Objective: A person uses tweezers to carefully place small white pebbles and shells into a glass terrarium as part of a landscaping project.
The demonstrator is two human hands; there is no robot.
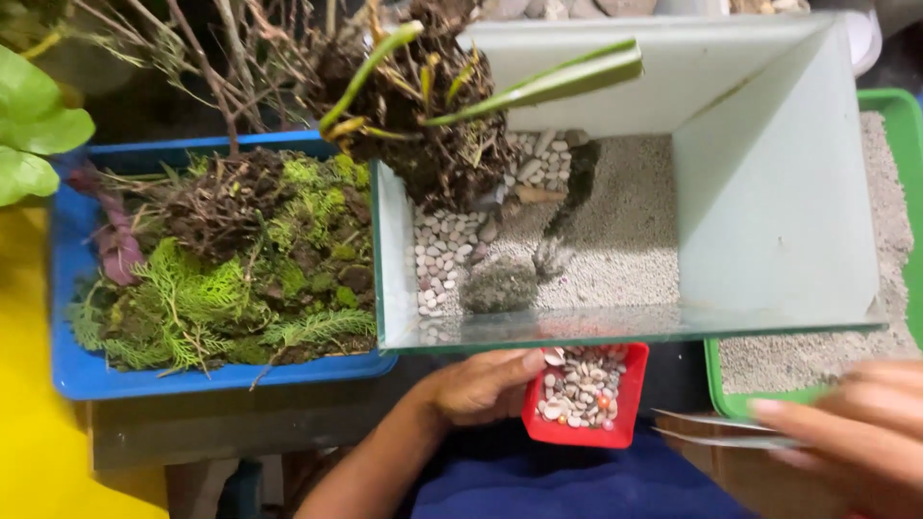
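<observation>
We see our left hand (486, 384) curled around the left side of a small red tray (626, 384), fingers closed on its edge, holding it just in front of the near glass wall of the glass tank (769, 211). The red tray is filled with small pebbles (577, 389), white, tan and brownish. Our right hand (856, 423) comes in from the lower right, blurred, its fingers stretched out flat over thin pale card-like sheets (711, 431); we cannot tell whether it grips them or only rests on them. The glass tank holds a bed of fine grey gravel (625, 240), with a band of the same kind of pebbles along its left side, a dark mossy clump (500, 286) near the front, and a rooted plant (433, 115) with long green leaves rising from the back left corner. To the left of the tank sits a blue tray (72, 365) heaped with moss, ferny green fronds, dark roots and a purple leaf. To the right, partly behind the tank, a green tray (904, 115) contains more of the grey gravel.
</observation>
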